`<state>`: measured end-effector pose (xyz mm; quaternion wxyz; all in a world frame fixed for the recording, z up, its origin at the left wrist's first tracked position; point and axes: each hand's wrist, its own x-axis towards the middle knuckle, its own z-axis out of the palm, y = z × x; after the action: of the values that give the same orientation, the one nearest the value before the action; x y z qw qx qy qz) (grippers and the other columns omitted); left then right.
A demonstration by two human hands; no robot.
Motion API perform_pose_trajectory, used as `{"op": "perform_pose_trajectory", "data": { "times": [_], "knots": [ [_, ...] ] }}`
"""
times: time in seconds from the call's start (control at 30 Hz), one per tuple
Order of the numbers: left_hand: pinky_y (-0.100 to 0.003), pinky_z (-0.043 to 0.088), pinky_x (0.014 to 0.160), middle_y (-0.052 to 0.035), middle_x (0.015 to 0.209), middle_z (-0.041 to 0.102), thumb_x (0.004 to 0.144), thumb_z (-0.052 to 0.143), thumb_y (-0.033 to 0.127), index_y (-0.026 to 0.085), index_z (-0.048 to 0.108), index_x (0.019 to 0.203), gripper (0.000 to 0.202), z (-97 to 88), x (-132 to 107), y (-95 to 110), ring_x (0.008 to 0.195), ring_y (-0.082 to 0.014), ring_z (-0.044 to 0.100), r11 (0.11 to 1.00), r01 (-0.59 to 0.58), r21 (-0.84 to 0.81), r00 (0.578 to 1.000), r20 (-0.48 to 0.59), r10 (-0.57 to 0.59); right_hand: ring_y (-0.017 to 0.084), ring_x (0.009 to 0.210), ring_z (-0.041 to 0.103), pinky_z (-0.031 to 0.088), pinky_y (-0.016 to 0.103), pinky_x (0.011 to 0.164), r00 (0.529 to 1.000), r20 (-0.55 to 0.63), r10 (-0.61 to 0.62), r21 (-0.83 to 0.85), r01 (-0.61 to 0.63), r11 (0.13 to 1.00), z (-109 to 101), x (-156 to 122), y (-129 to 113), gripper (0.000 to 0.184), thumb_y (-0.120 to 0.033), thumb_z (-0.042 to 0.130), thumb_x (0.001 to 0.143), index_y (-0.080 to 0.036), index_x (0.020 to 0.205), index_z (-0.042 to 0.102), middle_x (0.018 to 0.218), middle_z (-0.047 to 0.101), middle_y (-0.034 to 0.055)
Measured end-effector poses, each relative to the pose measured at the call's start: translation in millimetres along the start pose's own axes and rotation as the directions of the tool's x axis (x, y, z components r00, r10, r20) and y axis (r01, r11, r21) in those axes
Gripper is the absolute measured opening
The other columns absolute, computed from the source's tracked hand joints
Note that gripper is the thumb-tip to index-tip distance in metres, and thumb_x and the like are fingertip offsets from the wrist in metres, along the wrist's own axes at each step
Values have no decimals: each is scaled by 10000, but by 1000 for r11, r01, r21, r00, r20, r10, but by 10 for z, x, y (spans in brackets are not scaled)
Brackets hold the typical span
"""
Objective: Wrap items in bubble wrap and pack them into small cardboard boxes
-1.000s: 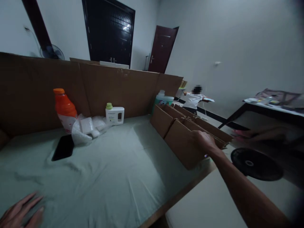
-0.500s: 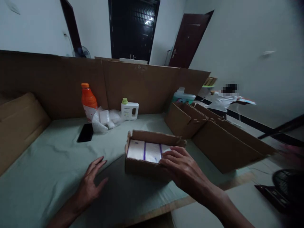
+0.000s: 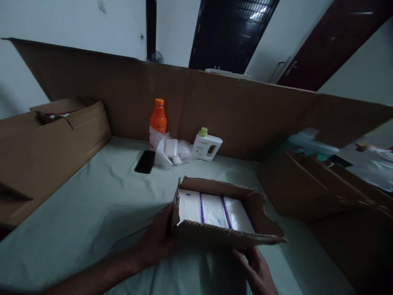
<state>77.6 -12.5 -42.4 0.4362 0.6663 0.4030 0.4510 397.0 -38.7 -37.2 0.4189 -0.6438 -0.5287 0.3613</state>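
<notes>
An open cardboard box [image 3: 227, 234] is in the middle of the view, slightly tilted, with ragged torn edges. Inside, three white plastic-wrapped packs [image 3: 215, 209] with purple edges lie side by side, with a gap at the right end. My left hand [image 3: 158, 235] grips the box's left end, its fingertips hidden behind the cardboard. At the lower front edge, right of the middle, my right hand [image 3: 256, 266] holds the box from below, its fingertips partly hidden under it.
Behind the box on the green cloth [image 3: 123, 192] are a black phone [image 3: 145, 162], an orange bottle [image 3: 158, 121], bubble wrap [image 3: 172, 151] and a white jug [image 3: 207, 145]. Cardboard boxes flank both sides, the right one holding a teal bottle [image 3: 313, 143]. A person's sleeve [image 3: 376, 164] shows far right.
My left hand has come from the open cloth to the box's left end. My right hand has moved from the packs to the box's lower front. The view has swung left.
</notes>
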Motion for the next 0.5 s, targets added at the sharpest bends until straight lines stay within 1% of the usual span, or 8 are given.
{"op": "perform_pose_trajectory", "data": {
  "times": [0.07,0.13,0.2,0.27,0.37,0.43,0.5],
  "knots": [
    [-450,475,1091,-106,1440,563,806,694,279,245,426,1473,720,45,195,-38,1311,-339,543,1000,-7,13,1000,-17,7,316,911,734,617,402,768,1000,5,-18,-5,18,1000,76,201,-20,466,-578,754,710,-201,976,694,1023,763,135],
    [-473,445,1118,-119,1441,555,758,692,181,229,417,1475,769,51,433,-140,1321,-339,526,997,10,78,997,-83,-4,309,944,726,608,399,796,998,31,-49,1,49,999,130,478,-106,491,-569,750,722,-188,1024,679,1071,754,138],
    [-509,399,1154,-144,1461,531,735,663,133,199,400,1484,797,20,682,-259,1353,-345,492,986,9,166,989,-150,16,307,989,714,599,401,827,995,58,-86,12,85,996,203,787,-201,512,-566,749,723,-185,1053,662,1113,742,140],
    [-515,398,1156,-147,1453,541,744,614,109,185,408,1477,765,-50,888,-359,1351,-329,500,969,-8,247,982,-181,55,306,991,708,593,405,832,991,62,-118,20,116,993,304,1057,-248,524,-571,749,710,-188,1052,645,1084,741,133],
    [-495,450,1115,-129,1352,627,740,565,88,169,537,1382,648,-266,1050,-463,1272,-310,576,944,-1,329,979,-192,68,289,961,707,586,397,816,987,45,-155,21,154,988,455,1286,-171,512,-558,726,725,-199,1072,613,1050,732,113],
    [-521,433,1122,-143,1349,626,753,540,86,142,625,1292,548,-499,1105,-518,1286,-332,568,928,45,371,970,-239,49,271,954,701,577,382,813,983,9,-185,-1,185,983,517,1324,-43,501,-530,701,757,-205,1124,596,1066,724,106],
    [-554,389,1150,-161,1392,589,765,533,89,128,685,1208,470,-773,1201,-566,1338,-359,521,906,111,408,948,-318,27,262,948,696,569,372,805,978,-31,-205,-28,204,979,541,1317,90,511,-508,686,777,-210,1179,583,1078,719,102]
  ]
}}
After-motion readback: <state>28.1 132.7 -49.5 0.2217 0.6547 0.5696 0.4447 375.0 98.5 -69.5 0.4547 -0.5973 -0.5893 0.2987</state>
